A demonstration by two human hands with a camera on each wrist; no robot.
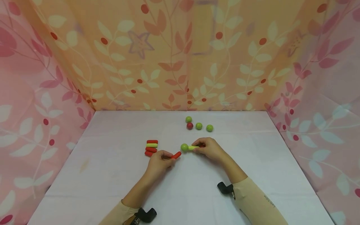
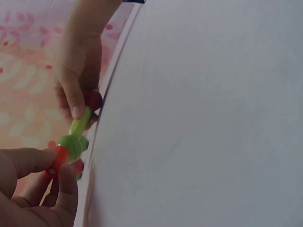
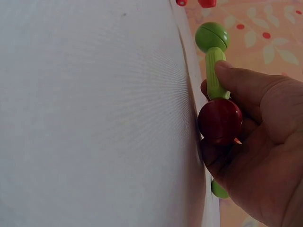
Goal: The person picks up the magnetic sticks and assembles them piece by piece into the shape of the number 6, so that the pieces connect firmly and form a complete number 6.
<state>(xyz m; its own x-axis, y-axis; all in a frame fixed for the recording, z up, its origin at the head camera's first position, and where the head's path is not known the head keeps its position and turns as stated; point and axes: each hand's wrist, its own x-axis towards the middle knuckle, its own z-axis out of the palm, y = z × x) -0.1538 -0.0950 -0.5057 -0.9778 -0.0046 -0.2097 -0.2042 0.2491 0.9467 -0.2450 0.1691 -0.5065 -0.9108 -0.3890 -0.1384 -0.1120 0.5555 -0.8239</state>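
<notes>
Assembly looked barely begun. One ribbed lime-green rod (image 3: 215,73) bore a glossy green ball (image 3: 211,37) at one end and a glossy dark red ball (image 3: 219,120) at the other; how firmly they were joined could not be told. The right hand (image 1: 208,147) pinched that rod over the white table (image 1: 197,190). The left hand (image 1: 159,162) pinched a rounded red rod (image 1: 176,155), near the green ball but apart from it, so seemingly unattached. Still loose were three red rods (image 1: 151,149) and one yellow-green rod (image 1: 152,145) beside the left hand, plus three green balls (image 1: 199,126) and one red ball (image 1: 189,126) farther back.
</notes>
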